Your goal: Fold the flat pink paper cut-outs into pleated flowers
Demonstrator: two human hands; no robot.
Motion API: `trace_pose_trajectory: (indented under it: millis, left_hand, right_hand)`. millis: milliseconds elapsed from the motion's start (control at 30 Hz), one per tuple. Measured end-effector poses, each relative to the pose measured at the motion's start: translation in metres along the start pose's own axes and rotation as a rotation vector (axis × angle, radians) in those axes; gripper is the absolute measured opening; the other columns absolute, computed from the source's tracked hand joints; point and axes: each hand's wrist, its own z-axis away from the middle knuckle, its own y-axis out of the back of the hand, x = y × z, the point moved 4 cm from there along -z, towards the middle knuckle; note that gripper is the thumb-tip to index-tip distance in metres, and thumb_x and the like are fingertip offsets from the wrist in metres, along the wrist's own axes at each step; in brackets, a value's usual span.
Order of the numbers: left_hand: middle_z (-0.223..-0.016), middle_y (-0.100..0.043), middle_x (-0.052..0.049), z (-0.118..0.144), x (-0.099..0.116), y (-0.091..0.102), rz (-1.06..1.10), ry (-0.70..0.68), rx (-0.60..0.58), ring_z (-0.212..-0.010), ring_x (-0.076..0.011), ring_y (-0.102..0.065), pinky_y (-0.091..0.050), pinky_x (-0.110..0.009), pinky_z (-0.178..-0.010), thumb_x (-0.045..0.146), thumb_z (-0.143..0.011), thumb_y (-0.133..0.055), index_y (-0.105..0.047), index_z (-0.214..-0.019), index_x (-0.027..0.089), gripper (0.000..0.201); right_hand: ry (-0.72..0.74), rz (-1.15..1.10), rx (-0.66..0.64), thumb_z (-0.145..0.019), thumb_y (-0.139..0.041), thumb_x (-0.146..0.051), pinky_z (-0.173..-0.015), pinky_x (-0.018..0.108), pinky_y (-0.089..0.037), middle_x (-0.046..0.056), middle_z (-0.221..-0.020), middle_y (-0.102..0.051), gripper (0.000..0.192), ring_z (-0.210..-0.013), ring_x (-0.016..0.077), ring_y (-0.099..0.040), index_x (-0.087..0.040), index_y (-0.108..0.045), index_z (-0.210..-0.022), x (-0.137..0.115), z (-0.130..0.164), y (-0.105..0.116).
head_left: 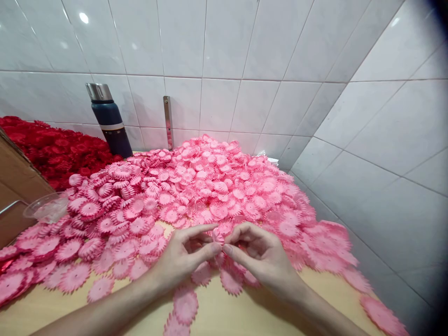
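Note:
My left hand (196, 246) and my right hand (255, 247) meet just above the front of a large heap of pink fabric flower petals (224, 186). Between my fingertips is a small pink petal piece (219, 234), folded or bunched, partly hidden by the fingers. The left thumb and index finger close on its left side, and the right thumb and fingertips pinch its right side. Below the hands, round scalloped petals (231, 279) lie on the table. Two more overlapping petals (185, 305) rest nearer the front edge.
A dark blue bottle (111, 123) with a steel cap stands behind the heap. Red petals (52, 151) are piled at back left. A clear plastic lid (47, 207) and a cardboard box (17, 191) sit at left. Behind, a metal strip (168, 122) leans on the tiled wall (224, 42).

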Motion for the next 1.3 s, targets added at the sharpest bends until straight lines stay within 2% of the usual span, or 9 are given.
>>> trace_pose_trajectory:
  millis: [100,200,367,467,533,700,1000,1133,1300]
  left_hand:
    - [-0.098,-0.069,-0.009,0.0,0.002,0.003,-0.075,-0.073,0.072,-0.084,-0.021,-0.067,-0.056,-0.032,-0.075,0.028,-0.067,-0.08,-0.068,-0.114,0.016,0.05]
    - [-0.104,-0.068,-0.01,0.001,0.002,0.005,-0.071,-0.103,0.125,-0.084,-0.0216,-0.068,-0.058,-0.033,-0.075,0.025,-0.066,-0.081,-0.07,-0.11,0.017,0.046]
    - [-0.094,-0.074,-0.009,0.003,-0.003,0.001,0.054,-0.051,0.051,-0.08,-0.021,-0.071,-0.06,-0.034,-0.074,0.02,-0.074,-0.074,-0.069,-0.112,0.016,0.038]
    - [-0.092,-0.075,-0.008,0.005,-0.002,0.0,0.035,-0.049,0.006,-0.077,-0.02,-0.071,-0.06,-0.033,-0.073,0.018,-0.079,-0.069,-0.066,-0.118,0.017,0.039]
    - [-0.096,-0.076,-0.009,0.005,0.002,-0.001,-0.049,-0.109,-0.024,-0.079,-0.0202,-0.072,-0.059,-0.033,-0.074,0.016,-0.081,-0.066,-0.066,-0.119,0.017,0.038]
    - [-0.117,-0.069,-0.009,0.005,0.014,-0.003,-0.265,-0.315,-0.105,-0.103,-0.0228,-0.066,-0.053,-0.033,-0.091,0.014,-0.082,-0.065,-0.066,-0.119,0.022,0.038]
    - [-0.127,-0.064,-0.008,0.008,0.014,-0.004,-0.421,-0.384,-0.089,-0.116,-0.0243,-0.06,-0.046,-0.035,-0.102,0.023,-0.077,-0.072,-0.064,-0.121,0.025,0.044]
    - [-0.119,-0.068,-0.011,0.008,0.019,-0.005,-0.31,-0.365,-0.101,-0.102,-0.0244,-0.068,-0.055,-0.035,-0.09,0.021,-0.079,-0.071,-0.068,-0.114,0.022,0.035]
    - [-0.101,-0.075,-0.011,0.006,0.013,-0.003,-0.111,-0.228,-0.032,-0.082,-0.0233,-0.073,-0.061,-0.033,-0.075,0.017,-0.073,-0.075,-0.075,-0.102,0.018,0.029]
  right_hand:
    - [0.035,0.008,0.005,-0.082,-0.068,-0.029,-0.066,0.026,-0.052,0.002,-0.077,-0.062,0.013,-0.072,0.0137,-0.061,-0.018,-0.06,-0.081,0.0,-0.001,0.001]
    - [0.053,0.035,0.002,-0.081,-0.068,-0.029,-0.066,0.027,-0.052,0.002,-0.076,-0.062,0.013,-0.072,0.014,-0.061,-0.018,-0.06,-0.081,-0.001,-0.001,0.002]
    - [-0.005,0.015,-0.031,-0.083,-0.066,-0.032,-0.067,0.028,-0.052,0.003,-0.076,-0.062,0.015,-0.073,0.0148,-0.061,-0.018,-0.06,-0.082,-0.002,0.001,0.0]
    - [-0.011,-0.015,-0.03,-0.083,-0.067,-0.034,-0.066,0.028,-0.052,0.003,-0.075,-0.063,0.017,-0.073,0.0147,-0.061,-0.018,-0.06,-0.082,-0.004,0.001,0.0]
    - [-0.014,-0.011,-0.002,-0.082,-0.068,-0.033,-0.067,0.027,-0.052,0.003,-0.077,-0.063,0.017,-0.074,0.0148,-0.062,-0.018,-0.061,-0.082,-0.005,0.001,0.0]
    - [-0.014,-0.001,0.045,-0.079,-0.07,-0.032,-0.067,0.026,-0.053,0.002,-0.076,-0.064,0.017,-0.073,0.0146,-0.062,-0.018,-0.061,-0.08,-0.003,0.0,0.001]
    - [0.048,0.08,0.035,-0.079,-0.069,-0.031,-0.059,0.028,-0.054,0.003,-0.072,-0.062,0.015,-0.068,0.0162,-0.064,-0.019,-0.06,-0.079,0.002,-0.001,0.002]
    - [0.037,0.059,0.023,-0.078,-0.07,-0.032,-0.052,0.027,-0.053,0.002,-0.068,-0.061,0.016,-0.065,0.0169,-0.064,-0.02,-0.059,-0.076,-0.003,0.0,-0.002]
    - [0.075,0.098,0.02,-0.078,-0.068,-0.026,-0.052,0.027,-0.051,0.002,-0.07,-0.057,0.014,-0.064,0.0152,-0.06,-0.02,-0.057,-0.074,-0.009,0.002,-0.002]
